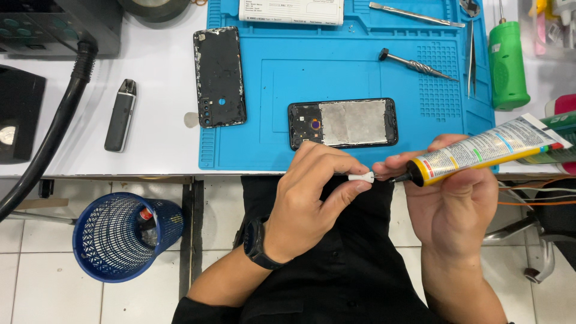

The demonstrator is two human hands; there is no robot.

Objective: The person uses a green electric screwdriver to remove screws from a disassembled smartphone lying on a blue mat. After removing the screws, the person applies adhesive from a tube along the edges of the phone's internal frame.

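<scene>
Pinching a small white cap [362,177] in the left hand [312,192] grip, just off the black nozzle, keeping it ready. Clasping a yellow glue tube [480,150] in the right hand [456,204], tail pointing to two o'clock. Lying at twelve o'clock on the blue mat [264,144]: an opened phone [343,123]; beyond, a white labelled box [292,11].

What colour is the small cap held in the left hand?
The cap is white, pinched by the left hand; the head view shows it.
</scene>
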